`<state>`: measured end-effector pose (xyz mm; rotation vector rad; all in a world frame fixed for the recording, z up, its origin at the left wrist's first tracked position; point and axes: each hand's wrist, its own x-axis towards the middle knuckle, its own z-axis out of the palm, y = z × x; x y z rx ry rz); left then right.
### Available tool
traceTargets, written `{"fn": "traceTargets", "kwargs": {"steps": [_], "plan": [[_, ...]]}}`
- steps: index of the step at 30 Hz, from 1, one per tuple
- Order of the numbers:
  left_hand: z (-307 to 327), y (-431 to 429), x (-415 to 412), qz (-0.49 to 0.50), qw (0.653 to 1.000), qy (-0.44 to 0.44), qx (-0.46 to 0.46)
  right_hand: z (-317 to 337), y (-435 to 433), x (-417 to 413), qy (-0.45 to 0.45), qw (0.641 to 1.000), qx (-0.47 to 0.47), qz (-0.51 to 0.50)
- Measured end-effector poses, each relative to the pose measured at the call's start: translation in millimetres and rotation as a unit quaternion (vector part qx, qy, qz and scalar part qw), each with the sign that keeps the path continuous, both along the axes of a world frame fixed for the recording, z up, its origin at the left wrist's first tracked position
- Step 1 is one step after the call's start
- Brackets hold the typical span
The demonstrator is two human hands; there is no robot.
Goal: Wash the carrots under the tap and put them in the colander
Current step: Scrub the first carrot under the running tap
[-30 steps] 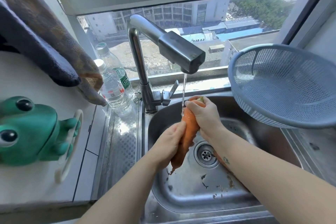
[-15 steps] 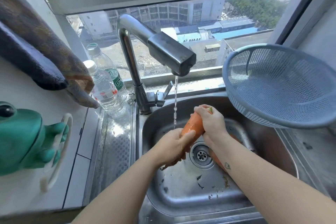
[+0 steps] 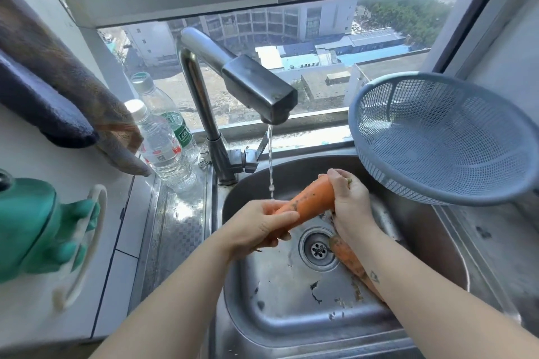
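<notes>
The carrot [image 3: 309, 204], gripped by left hand [image 3: 259, 227] and right hand [image 3: 348, 207], should be turned under the stream [image 3: 270, 160] until specks are rinsed

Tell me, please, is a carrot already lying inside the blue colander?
No, the colander shows only bare mesh, while the left hand and right hand grip one carrot and a second carrot lies in the sink.

Both bare forearms stretched forward from the bottom edge, angled toward each other. The left hand [image 3: 262, 224] curled round the carrot [image 3: 309, 204] at its lower end, thumb on top. The right hand [image 3: 348, 204] gripped the upper end, fingers wrapped over.
</notes>
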<state>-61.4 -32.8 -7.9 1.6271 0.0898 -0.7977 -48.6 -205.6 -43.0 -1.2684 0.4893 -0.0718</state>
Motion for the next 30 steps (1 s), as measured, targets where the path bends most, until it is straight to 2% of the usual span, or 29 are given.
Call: {"fn": "traceTargets", "kwargs": {"steps": [1, 3, 4, 5, 8, 12, 14, 16, 18, 22, 23, 25, 27, 28, 30], "plan": [[-1, 0, 2, -0.054, 0.992, -0.082, 0.079, -3, -2, -1, 0.010, 1.000, -0.004, -0.011], [-8, -3, 5, -0.137, 0.934, -0.236, 0.231, -5, -4, -3, 0.028, 0.999, -0.019, -0.031], [-11, -3, 5, -0.143, 0.913, -0.275, 0.266, -6, -5, -3, 0.034, 0.998, -0.036, -0.035], [-15, -4, 4, -0.135, 0.912, -0.284, 0.264, -5, -7, -4, 0.035, 0.997, -0.059, -0.031], [-23, 0, 4, -0.074, 0.957, -0.224, 0.166, 2, -16, -7, 0.040, 0.991, -0.123, 0.040], [-24, 5, 7, -0.054, 0.994, -0.086, 0.048, 8, -32, -13, 0.050, 0.978, -0.158, 0.125], [-26, 7, 9, 0.014, 1.000, 0.000, 0.002, 9, -38, -16, 0.036, 0.970, -0.190, 0.150], [-30, 9, 11, 0.075, 0.996, 0.057, -0.002, 14, -43, -19, 0.015, 0.950, -0.239, 0.202], [-34, 10, 13, 0.152, 0.984, 0.094, -0.004, 24, -47, -21, 0.011, 0.912, -0.296, 0.286], [-35, -1, 19, 0.320, 0.938, 0.123, -0.041, 36, -34, -28, 0.036, 0.758, -0.456, 0.464], [-33, -9, 19, 0.334, 0.934, 0.123, -0.043, 33, -25, -32, 0.043, 0.736, -0.471, 0.484], [-32, -27, 18, 0.363, 0.921, 0.124, -0.075, 26, -7, -41, 0.050, 0.736, -0.467, 0.487], [-34, -41, 13, 0.395, 0.901, 0.127, -0.128, 20, 7, -46, 0.057, 0.764, -0.441, 0.468], [-37, -45, 9, 0.398, 0.903, 0.103, -0.125, 19, 12, -46, 0.066, 0.776, -0.421, 0.465], [-47, -47, -1, 0.355, 0.933, 0.018, -0.062, 19, 16, -44, 0.084, 0.779, -0.398, 0.477]]}}
